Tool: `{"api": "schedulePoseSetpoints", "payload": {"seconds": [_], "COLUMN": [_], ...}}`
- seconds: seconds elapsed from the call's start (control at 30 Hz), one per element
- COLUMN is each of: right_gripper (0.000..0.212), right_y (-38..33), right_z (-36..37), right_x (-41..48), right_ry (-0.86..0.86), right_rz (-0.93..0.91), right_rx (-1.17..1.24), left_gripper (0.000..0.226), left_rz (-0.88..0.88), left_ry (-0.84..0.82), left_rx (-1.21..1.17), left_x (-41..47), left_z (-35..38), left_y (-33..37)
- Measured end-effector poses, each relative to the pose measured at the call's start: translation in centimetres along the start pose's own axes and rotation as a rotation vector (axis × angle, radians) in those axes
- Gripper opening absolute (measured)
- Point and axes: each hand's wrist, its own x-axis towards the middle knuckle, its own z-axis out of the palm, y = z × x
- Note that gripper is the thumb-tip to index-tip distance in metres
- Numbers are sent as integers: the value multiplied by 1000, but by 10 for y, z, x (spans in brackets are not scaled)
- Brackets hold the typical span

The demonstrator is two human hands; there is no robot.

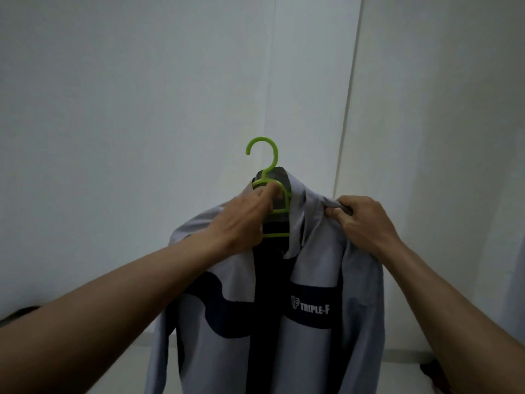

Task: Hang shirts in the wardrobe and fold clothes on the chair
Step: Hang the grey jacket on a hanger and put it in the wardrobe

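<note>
A light grey and navy shirt (309, 345) with white "TRIPLE-F" lettering hangs in the air in front of me on a lime green plastic hanger (262, 155). The hanger's hook stands free above the collar. My left hand (241, 220) grips the hanger's neck just below the hook, inside the open collar. My right hand (360, 223) pinches the grey fabric at the shirt's right shoulder. The hanger's arms are hidden under the cloth.
White wardrobe panels (142, 109) fill the view behind the shirt, with a vertical seam (268, 81) in the middle and a door edge (348, 109) to the right. Dark items show at the lower left (20, 314) and lower right (437, 373) corners.
</note>
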Motion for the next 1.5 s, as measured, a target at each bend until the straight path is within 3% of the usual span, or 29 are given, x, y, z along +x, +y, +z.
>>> {"api": "schedulePoseSetpoints", "payload": {"seconds": [0.1, 0.17, 0.27, 0.37, 0.43, 0.53, 0.73, 0.87, 0.97, 1.17, 1.27, 1.33, 1.4, 1.5], "right_gripper": [39, 39, 34, 34, 37, 36, 31, 32, 33, 44, 47, 46, 45, 45], "right_y": [6, 11, 12, 14, 11, 6, -11, 7, 24, 21, 25, 33, 42, 49], "right_z": [-3, -7, -12, -18, -24, -29, -10, -32, -34, -14, -24, -36, -48, -57], "right_x": [-1, -2, -2, 2, 8, 15, 18, 14, 13, 5, 5, 6, 6, 7], "right_ry": [26, 38, 30, 8, -78, -202, -109, -321, -406, -190, -90, -69, -88, -129], "right_rz": [0, 14, 14, 11, 9, -23, -110, 60, 57, 24, 45, 57, 68, 56], "right_rx": [22, 49, 107, 140, 109, 8, -25, 145, 64, 150, 155, 185, 210, 225], "left_gripper": [56, 73, 88, 34, 21, 28, 41, 38, 24, 31, 71, 95, 86, 65], "left_rz": [-157, -311, -454, -406, -391, -385, -351, -391, -386, -360, -406, -405, -411, -449], "left_ry": [103, 175, 53, -136, -119, -205, -242, -223, -215, -203, -252, -324, -446, -548], "left_rx": [2, -66, -253, -276, -327, -398, -403, -463, -482, -322, -509, -353, -109, 35], "left_x": [-7, -3, 12, 24, 28, 33, 43, 40, 43, 55, 48, 35, 18, 5], "left_z": [-4, -16, -28, -21, -19, -19, -17, -23, -22, -13, -26, -34, -34, -30], "left_y": [-8, -20, -40, -56, -62, -58, -48, -57, -54, -30, -34, -51, -74, -89]}}
